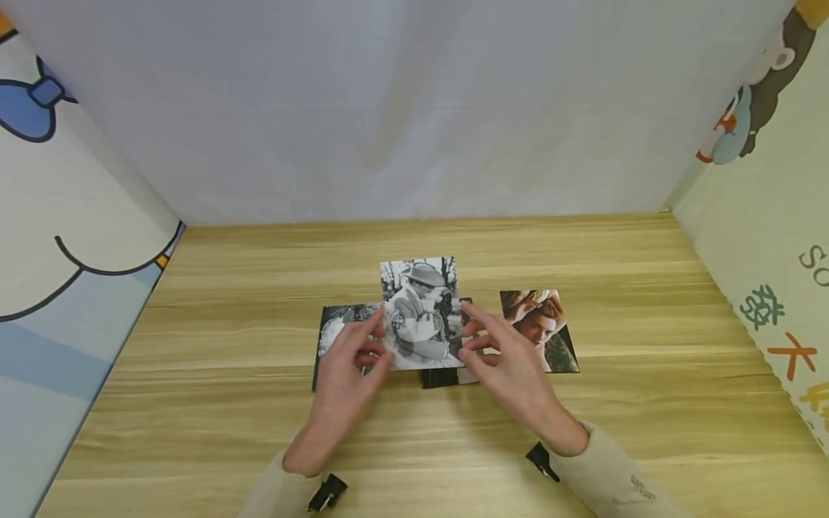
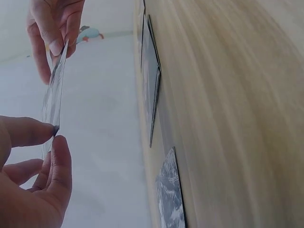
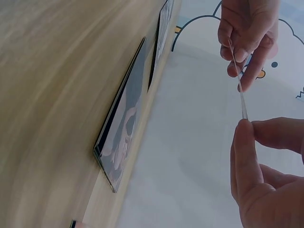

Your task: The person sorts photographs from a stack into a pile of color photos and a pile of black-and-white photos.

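Observation:
A black-and-white photo print of a person in a hat is held up above the table by both hands. My left hand pinches its left edge between thumb and fingers; my right hand pinches the right edge. Seen edge-on in the left wrist view, the print is thin and clear of the tabletop. Below it, partly hidden, lies a small pile of photos, whose stacked edges show in the right wrist view. A dark grey photo lies on the left, partly behind my left hand.
On the right lies a colour photo showing a face, close to my right hand. The wood-grain table ends at a pale back wall, with printed side panels left and right. Black straps hang at both sleeves.

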